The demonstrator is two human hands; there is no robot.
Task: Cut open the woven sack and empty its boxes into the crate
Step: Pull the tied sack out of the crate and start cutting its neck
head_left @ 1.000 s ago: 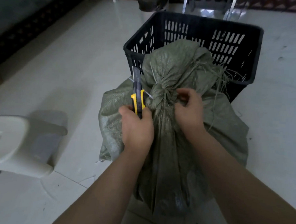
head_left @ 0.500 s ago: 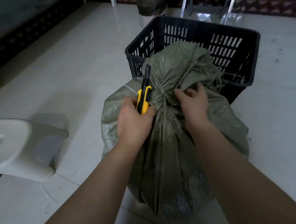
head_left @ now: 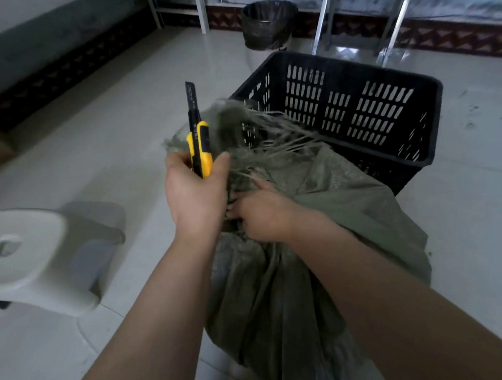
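Vs a sec ago: the knife (head_left: pixel 198 139) has come off the neck of the sack (head_left: pixel 313 252) and stands clear above it, blade up and out. The tuft that stood upright above the tie has flopped far-side toward the crate (head_left: pixel 354 67), its frayed strands (head_left: pixel 283 127) fanning over the near rim, blurred. The R hand (head_left: pixel 263 217) has shifted left and nearer, to the gathered neck just beside the L hand (head_left: pixel 196 192). Read: the tie prob. is cut or giving way, so the cutting step looks about done; the mouth isn't spread yet, no boxes show, and nothing has gone into the crate. Fingers: the L hand is clenched round the knife's yellow grip, thumb up along its right side, knuckles close against the sack. The R hand grasps bunched cloth at the neck, thumb laid out over the fabric; its fingertips are partly hidden behind the L hand, so can't tell how deep they dig. The sack sits on the floor, near side of the crate, leaning on it. A white stool (head_left: pixel 19 252) stands at left, well apart.
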